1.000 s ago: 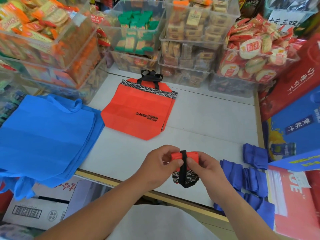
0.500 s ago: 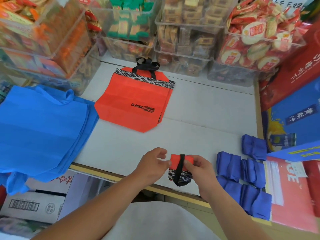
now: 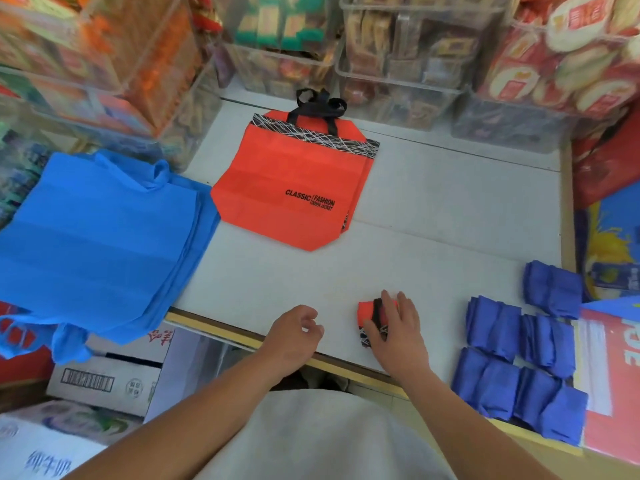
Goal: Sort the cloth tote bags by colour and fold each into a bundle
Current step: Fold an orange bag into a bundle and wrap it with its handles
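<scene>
Resting on the white table (image 3: 433,216), the small folded red cloth bundle (image 3: 367,313) lies under the right hand (image 3: 398,332), fingers draped over it; the left hand (image 3: 294,336) hovers beside, loosely curled, grip released.

A flat tote bag (image 3: 291,181) lies on the table (image 3: 433,216) toward its back, its handles nearest the snack bins (image 3: 398,64) that line the table's far edge. To its left, a stack of unfolded bags (image 3: 100,233) rests partly on the table and hangs over the near left edge, above cardboard boxes (image 3: 104,379) below. Near the front edge sits a small folded bundle (image 3: 370,315), with the right hand (image 3: 398,334) resting on it and the left hand (image 3: 294,336) just to its left, apart from it. To the right, folded bundles (image 3: 519,358) lie side by side in rows, beside the cartons (image 3: 613,375) at the table's right edge.
</scene>
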